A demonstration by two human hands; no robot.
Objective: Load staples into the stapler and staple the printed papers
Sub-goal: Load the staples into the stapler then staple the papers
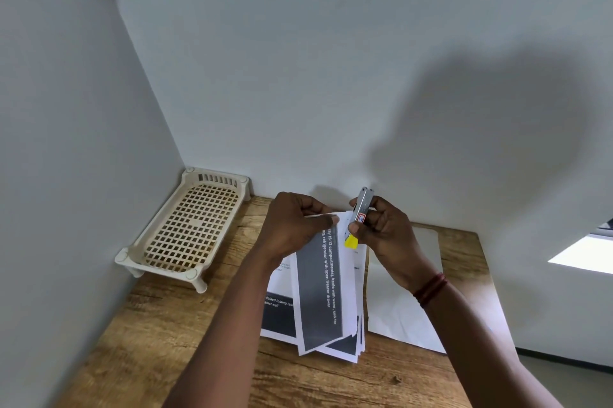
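Pale walls meet in a corner behind a wooden tabletop (159, 324) that fills the lower part of the view. At the far left corner of the tabletop, against both walls, stands a cream plastic tray (185, 225) with a grid bottom and short legs; nothing lies in it. Toward the right edge lies a large blank white sheet (398, 301), flat on the wood.

Near the middle, close to the back edge, a stack of printed papers (318, 291) is lifted at its far end, while its near end fans out over more printed pages resting on the tabletop. The left hand (292, 225) is clenched on the upper corner of this stack, pinching the sheets together. The right hand (381, 231) grips a small metal stapler (362, 212) with a yellow end, held upright just beside that corner, its lower part touching or nearly touching the paper edge. Whether the jaw is already around the sheets cannot be told.

Judging by this, loading is probably done, since the stapler looks closed and is brought to the papers, though the staples themselves are not visible. The stapling of this set looks to be in hand. No finished staple can be seen, and the pages underneath may need fastening too.
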